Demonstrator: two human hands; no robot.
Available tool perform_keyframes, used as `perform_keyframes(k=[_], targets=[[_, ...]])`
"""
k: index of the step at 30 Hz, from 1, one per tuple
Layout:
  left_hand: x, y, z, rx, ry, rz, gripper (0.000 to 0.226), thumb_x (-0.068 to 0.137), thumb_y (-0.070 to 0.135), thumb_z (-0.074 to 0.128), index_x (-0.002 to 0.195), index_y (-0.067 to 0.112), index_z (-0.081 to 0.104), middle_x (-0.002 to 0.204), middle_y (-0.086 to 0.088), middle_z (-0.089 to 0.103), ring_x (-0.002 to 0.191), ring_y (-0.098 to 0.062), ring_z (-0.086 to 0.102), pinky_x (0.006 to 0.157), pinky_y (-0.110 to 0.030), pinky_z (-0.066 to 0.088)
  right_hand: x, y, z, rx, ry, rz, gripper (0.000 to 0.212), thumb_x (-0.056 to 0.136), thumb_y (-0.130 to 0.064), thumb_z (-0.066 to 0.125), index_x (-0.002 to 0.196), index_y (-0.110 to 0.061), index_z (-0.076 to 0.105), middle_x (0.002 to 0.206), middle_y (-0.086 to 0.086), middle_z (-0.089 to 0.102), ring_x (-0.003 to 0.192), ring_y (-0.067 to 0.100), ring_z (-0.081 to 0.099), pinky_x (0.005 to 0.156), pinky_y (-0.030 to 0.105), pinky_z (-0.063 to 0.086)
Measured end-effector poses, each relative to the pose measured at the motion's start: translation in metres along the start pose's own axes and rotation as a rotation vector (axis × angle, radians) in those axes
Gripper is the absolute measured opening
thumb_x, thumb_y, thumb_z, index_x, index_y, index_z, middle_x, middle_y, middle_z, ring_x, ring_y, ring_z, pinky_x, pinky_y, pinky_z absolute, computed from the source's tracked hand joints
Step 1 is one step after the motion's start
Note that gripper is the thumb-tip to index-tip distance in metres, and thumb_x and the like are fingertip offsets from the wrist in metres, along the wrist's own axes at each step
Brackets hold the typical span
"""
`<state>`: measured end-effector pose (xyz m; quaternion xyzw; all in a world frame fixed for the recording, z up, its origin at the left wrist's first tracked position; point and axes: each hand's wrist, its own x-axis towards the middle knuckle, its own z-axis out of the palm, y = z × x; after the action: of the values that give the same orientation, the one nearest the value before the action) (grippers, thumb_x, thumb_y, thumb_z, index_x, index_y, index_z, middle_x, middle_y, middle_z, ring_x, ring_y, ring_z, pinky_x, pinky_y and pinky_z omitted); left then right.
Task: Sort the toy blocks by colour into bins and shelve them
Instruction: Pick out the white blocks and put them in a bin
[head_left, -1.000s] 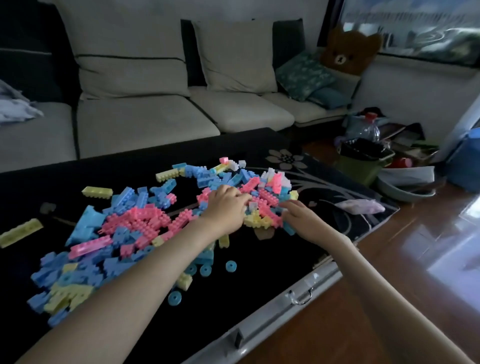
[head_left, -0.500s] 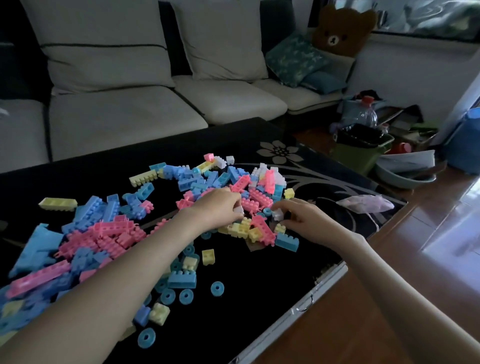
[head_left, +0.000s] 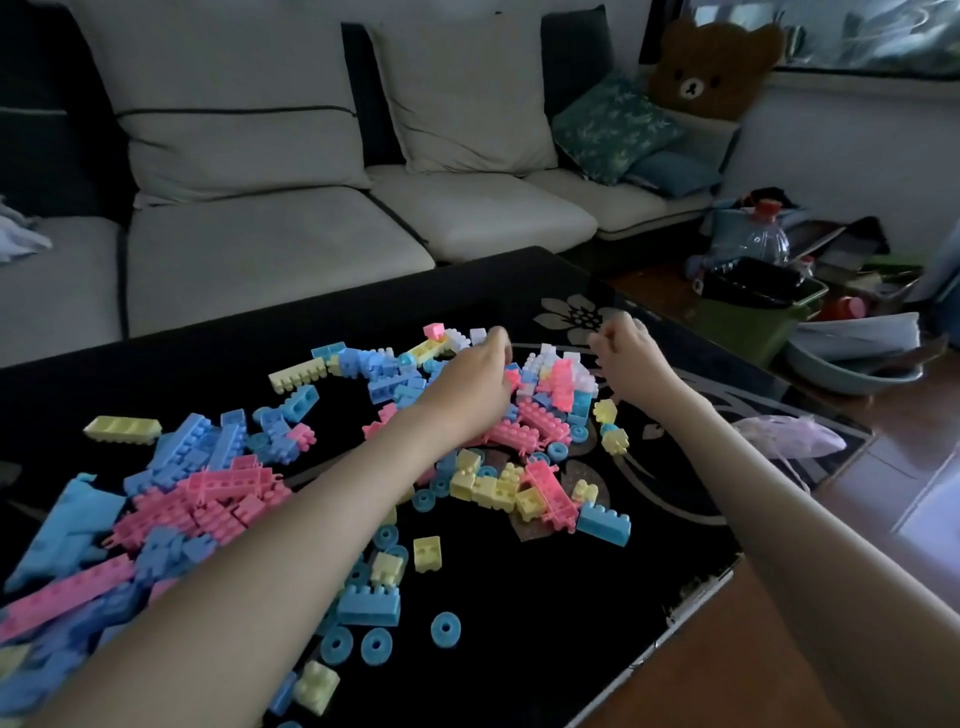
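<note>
Blocks (head_left: 540, 422) are spread mid-frame on tabletop (head_left: 524, 597); left hand (head_left: 475, 382) is curled over them, right hand (head_left: 626, 358) curled just right; contents cannot be told.

Pink blocks (head_left: 218, 499): studded bricks, heaped at the left of the bench (head_left: 519, 597); more in the far pile.
Blue blocks (head_left: 197, 441): mixed through both heaps.
Yellow blocks (head_left: 483, 488): small, clustered at the centre.
White blocks (head_left: 545, 356): few, on the far pile.
Blue rings (head_left: 445, 629): flat, scattered near the front.
</note>
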<state>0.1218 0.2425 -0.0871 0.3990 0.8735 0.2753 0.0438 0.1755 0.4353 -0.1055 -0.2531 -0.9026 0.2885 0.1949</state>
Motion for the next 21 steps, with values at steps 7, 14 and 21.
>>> perform_keyframes(k=[7, 14, 21], targets=[[0.036, -0.012, 0.031, 0.254, -0.093, 0.083, 0.029, 0.098, 0.012, 0.043, 0.125, 0.015, 0.054, 0.108, -0.008, 0.046, 0.105, -0.027, 0.048, 0.086, -0.037, 0.044, 0.008, 0.005, 0.019, -0.142, -0.234, -0.042, 0.032, 0.097, -0.006, 0.034, 0.128, -0.004, 0.041, 0.121, 0.015, 0.047, 0.110, 0.029, 0.047, 0.086, 0.033, 0.038], [0.032, -0.009, 0.022, 0.274, -0.180, 0.020, 0.019, 0.096, 0.021, 0.051, 0.112, 0.012, 0.051, 0.107, -0.010, 0.052, 0.094, -0.027, 0.055, 0.081, -0.040, 0.047, -0.011, 0.008, 0.009, -0.176, -0.419, -0.073, 0.042, 0.099, -0.035, 0.039, 0.136, -0.015, 0.040, 0.129, 0.011, 0.048, 0.115, 0.028, 0.049, 0.092, 0.035, 0.039], [0.029, -0.010, 0.012, 0.346, -0.338, -0.103, 0.024, 0.096, 0.025, 0.053, 0.111, 0.007, 0.055, 0.100, -0.007, 0.052, 0.080, -0.021, 0.048, 0.067, -0.031, 0.038, -0.024, 0.009, 0.000, -0.159, -0.485, -0.034, 0.040, 0.095, -0.029, 0.049, 0.133, -0.022, 0.037, 0.115, 0.007, 0.052, 0.092, 0.019, 0.054, 0.074, 0.029, 0.041]])
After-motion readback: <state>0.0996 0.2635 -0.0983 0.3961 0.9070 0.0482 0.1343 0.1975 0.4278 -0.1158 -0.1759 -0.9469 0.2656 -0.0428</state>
